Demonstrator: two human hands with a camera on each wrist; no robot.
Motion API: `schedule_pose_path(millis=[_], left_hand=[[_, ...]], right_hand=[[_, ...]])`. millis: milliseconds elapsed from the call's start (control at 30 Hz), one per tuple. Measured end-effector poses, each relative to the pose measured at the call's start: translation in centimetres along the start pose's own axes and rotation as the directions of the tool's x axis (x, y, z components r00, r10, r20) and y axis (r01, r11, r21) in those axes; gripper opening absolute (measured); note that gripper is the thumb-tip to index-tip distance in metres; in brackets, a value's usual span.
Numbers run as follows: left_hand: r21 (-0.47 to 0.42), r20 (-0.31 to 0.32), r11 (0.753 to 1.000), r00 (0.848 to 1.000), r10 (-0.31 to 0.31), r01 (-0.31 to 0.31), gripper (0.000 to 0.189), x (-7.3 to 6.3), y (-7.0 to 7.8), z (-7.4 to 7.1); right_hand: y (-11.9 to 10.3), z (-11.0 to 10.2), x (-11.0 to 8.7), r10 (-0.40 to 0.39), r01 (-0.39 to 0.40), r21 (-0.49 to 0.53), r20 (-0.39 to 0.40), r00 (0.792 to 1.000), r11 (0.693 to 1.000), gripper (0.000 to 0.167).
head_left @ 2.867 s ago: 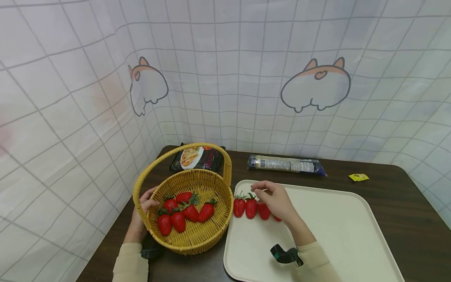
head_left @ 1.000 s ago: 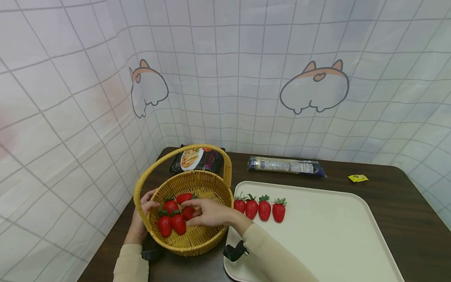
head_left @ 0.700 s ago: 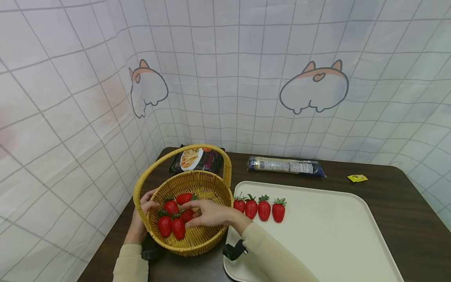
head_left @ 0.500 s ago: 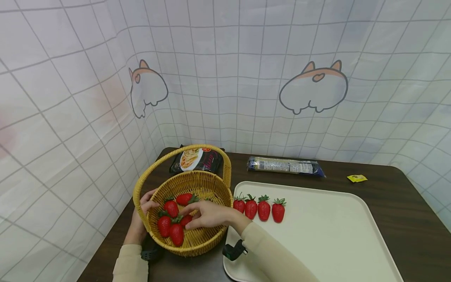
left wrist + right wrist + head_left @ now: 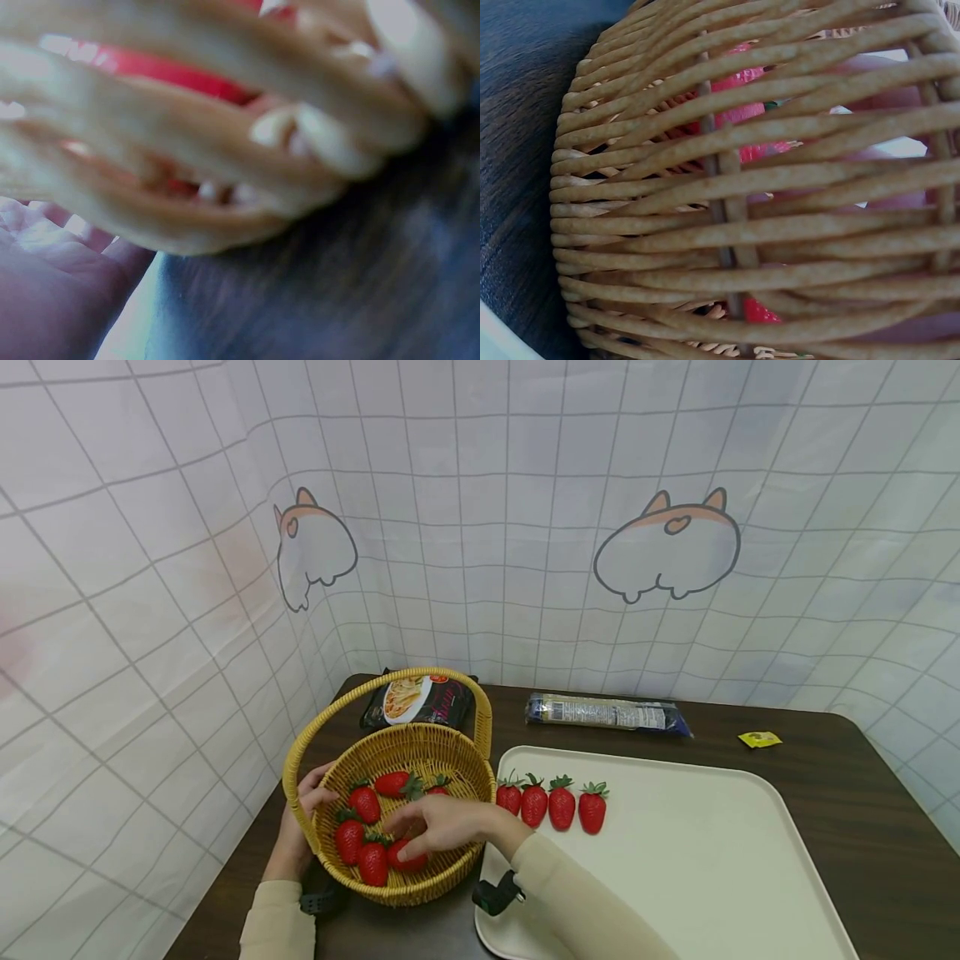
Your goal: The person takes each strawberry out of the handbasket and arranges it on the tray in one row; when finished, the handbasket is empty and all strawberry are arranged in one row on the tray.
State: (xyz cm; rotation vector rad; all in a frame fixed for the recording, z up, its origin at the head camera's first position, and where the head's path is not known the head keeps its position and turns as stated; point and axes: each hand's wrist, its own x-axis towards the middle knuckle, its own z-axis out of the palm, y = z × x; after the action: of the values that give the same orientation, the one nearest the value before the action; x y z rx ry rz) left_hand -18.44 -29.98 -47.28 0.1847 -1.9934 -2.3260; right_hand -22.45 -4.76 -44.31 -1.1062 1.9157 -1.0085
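A yellow wicker basket (image 5: 411,893) with a tall handle stands at the left and holds several red strawberries. My left hand (image 5: 298,822) grips its left rim, the fingertips over the edge; in the left wrist view the palm (image 5: 60,292) is beside the blurred basket weave. My right hand (image 5: 446,821) reaches in over the right rim. Its thumb lies on a strawberry (image 5: 407,855) near the front, while the forefinger stays apart from it. Another strawberry (image 5: 372,864) lies left of that one. From the right wrist, the basket wall (image 5: 742,187) hides most of the hand.
A cream tray (image 5: 675,860) sits right of the basket, with a row of several strawberries (image 5: 562,807) at its upper left. Behind are a black food packet (image 5: 423,700), a long clear-and-blue packet (image 5: 607,712) and a small yellow sachet (image 5: 761,739).
My right hand went from the tray row into the basket. Inside, two strawberries have shifted towards the basket's front, and another now shows behind the hand. My left hand stays on the rim.
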Motion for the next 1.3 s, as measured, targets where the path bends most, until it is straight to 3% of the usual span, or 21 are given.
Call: schedule_pose_path(millis=[300, 567, 867, 1100, 1300], left_hand=[[0.014, -0.016, 1.0, 1.0, -0.006, 0.006, 0.044, 0.7, -1.0, -0.5], [-0.001, -0.006, 1.0, 1.0, 0.01, -0.01, 0.042, 0.8, -1.2, -0.6], [0.001, -0.012, 1.0, 1.0, 0.001, -0.001, 0.042, 0.7, -1.2, -0.6], [-0.001, -0.02, 1.0, 1.0, -0.015, 0.015, 0.042, 0.8, -1.3, -0.6], [0.001, -0.011, 1.0, 1.0, -0.01, 0.01, 0.042, 0.8, -1.3, -0.8]], right_hand=[[-0.1, 0.1, 0.1, -0.013, 0.024, -0.105, 0.103, 0.995, 0.994, 0.035], [-0.2, 0.2, 0.1, -0.012, 0.022, -0.056, 0.172, 0.985, 0.998, 0.022], [-0.2, 0.3, 0.1, -0.025, 0.031, -0.038, 0.15, 0.988, 0.999, 0.021], [0.0, 0.4, 0.2, -0.045, 0.059, -0.089, 0.152, 0.987, 0.994, 0.023], [-0.2, 0.2, 0.0, -0.069, 0.075, -0.121, 0.057, 0.996, 0.99, 0.024]])
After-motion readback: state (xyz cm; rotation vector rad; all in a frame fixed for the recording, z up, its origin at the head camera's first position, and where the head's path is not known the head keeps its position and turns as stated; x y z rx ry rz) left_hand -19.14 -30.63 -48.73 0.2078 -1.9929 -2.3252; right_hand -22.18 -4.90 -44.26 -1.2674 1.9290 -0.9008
